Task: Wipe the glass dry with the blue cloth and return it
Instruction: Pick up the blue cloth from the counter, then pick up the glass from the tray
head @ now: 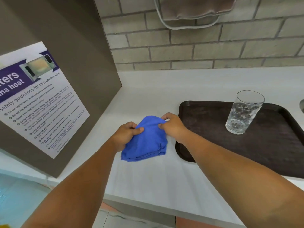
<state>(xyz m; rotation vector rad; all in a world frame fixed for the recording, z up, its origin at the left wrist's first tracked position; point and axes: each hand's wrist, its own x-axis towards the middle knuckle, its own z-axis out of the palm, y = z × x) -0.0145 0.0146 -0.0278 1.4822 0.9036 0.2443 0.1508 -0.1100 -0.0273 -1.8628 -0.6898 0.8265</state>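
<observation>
A folded blue cloth (146,142) lies on the white counter (156,175), just left of a dark brown tray (205,122). My left hand (125,134) grips the cloth's left edge, and my right hand (172,126) pinches its upper right corner. A clear, patterned drinking glass (243,112) stands upright on the tray's far side, well right of both hands. Neither hand touches the glass.
A grey panel (74,63) with a microwave safety poster (37,99) walls off the left. A brick wall (197,43) runs behind the counter, with a grey towel (194,12) hanging on it. The counter's front edge is near me.
</observation>
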